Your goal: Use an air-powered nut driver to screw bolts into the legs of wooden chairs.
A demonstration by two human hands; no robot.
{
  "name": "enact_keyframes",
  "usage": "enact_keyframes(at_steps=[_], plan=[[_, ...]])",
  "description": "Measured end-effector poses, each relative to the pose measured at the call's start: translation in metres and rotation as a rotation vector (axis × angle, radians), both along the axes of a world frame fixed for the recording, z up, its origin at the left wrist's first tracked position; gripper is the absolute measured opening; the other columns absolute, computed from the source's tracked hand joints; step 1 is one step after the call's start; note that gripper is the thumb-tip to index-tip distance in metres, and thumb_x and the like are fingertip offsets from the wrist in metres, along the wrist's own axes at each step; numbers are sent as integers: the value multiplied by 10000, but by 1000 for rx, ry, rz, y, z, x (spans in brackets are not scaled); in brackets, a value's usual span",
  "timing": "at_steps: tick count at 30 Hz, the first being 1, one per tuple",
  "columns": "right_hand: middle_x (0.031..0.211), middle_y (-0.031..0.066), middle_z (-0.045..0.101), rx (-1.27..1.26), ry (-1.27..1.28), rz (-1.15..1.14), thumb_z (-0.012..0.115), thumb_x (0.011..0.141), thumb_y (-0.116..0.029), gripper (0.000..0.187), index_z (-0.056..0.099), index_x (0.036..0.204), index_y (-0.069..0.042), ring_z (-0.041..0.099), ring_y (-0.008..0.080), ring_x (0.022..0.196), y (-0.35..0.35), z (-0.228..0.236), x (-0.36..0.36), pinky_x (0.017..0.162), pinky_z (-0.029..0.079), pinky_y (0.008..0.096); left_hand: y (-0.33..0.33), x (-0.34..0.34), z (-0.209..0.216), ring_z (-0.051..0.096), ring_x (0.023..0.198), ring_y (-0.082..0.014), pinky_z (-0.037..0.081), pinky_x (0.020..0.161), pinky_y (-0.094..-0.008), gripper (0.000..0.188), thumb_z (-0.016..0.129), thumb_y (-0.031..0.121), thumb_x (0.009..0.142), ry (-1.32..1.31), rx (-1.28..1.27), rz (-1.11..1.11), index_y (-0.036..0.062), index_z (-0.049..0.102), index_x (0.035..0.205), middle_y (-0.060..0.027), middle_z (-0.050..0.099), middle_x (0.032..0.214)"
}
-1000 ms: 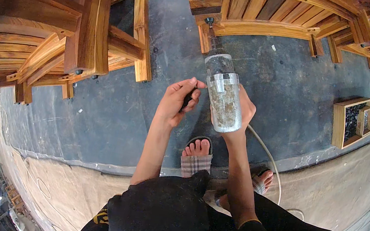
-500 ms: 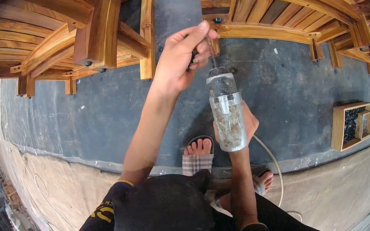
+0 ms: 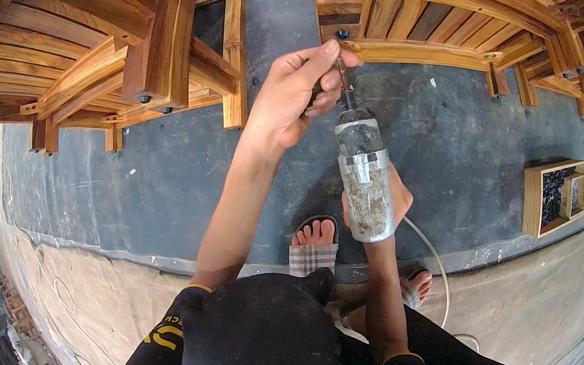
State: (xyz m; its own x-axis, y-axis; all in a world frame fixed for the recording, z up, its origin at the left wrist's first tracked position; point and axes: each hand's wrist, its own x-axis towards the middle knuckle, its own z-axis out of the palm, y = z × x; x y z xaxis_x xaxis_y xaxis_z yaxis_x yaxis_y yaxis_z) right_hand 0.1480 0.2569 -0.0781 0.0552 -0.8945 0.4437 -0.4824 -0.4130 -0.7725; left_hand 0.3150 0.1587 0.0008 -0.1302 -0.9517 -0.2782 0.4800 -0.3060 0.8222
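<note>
My right hand is wrapped round a worn, silvery air screwdriver, its nose tilted up toward the left. A thin bit sticks out of the nose and reaches the fingertips of my left hand. Thumb and forefinger pinch together at the bit's tip; what lies between them is too small to make out. Something dark shows inside the curled fingers of that hand. Just beyond the fingertips is the end of a wooden furniture leg with a small black foot pad on it.
Slatted wooden furniture lies tipped over on the left, with more at the far right. A wooden box of small black pieces sits on the dark floor mat. A pale hose curves past my sandalled feet.
Both hands and the screwdriver have shifted slightly right. The bit shows more plainly against my left fingertips, which are still pinched.
</note>
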Motion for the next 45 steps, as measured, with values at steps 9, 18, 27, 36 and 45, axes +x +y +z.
enact_keyframes(at_steps=[9, 18, 27, 36, 45], plan=[[821, 127, 638, -54, -56, -7, 681, 607, -116, 343, 617, 919, 11, 635, 253, 660, -4, 5, -2, 621, 510, 302, 11, 1, -44, 396, 506, -74, 280, 393, -195, 314, 472, 270, 966, 64, 110, 49, -20, 581, 1016, 3, 483, 657], [763, 87, 621, 43, -217, 53, 661, 680, -181, 279, 605, 878, 8, 585, 192, 604, -3, 8, -7, 576, 474, 286, 12, 11, -72, 447, 598, -145, 321, 411, -227, 322, 368, 243, 967, 404, 220, 100, -39, 489, 1062, -102, 528, 781], [781, 119, 623, 57, -147, 69, 675, 629, -189, 352, 603, 910, 11, 624, 261, 638, 1, 3, -5, 607, 499, 307, 8, 15, -54, 451, 610, -126, 323, 439, -228, 267, 395, 204, 983, 368, 153, 99, -39, 490, 1043, -96, 541, 783], [856, 127, 650, 0, -87, 106, 678, 654, -240, 420, 608, 975, 21, 653, 254, 690, 2, -3, -6, 650, 509, 287, 3, 22, -41, 411, 578, -77, 295, 404, -173, 326, 558, 287, 931, 337, 116, 100, 2, 505, 1081, -48, 498, 789], [838, 108, 645, 29, -173, 184, 698, 638, -214, 399, 609, 952, 14, 643, 178, 697, 2, -2, -10, 657, 494, 265, 1, 29, -34, 381, 517, -58, 256, 367, -162, 327, 572, 360, 916, 233, 51, -1, 35, 543, 937, -13, 465, 700]])
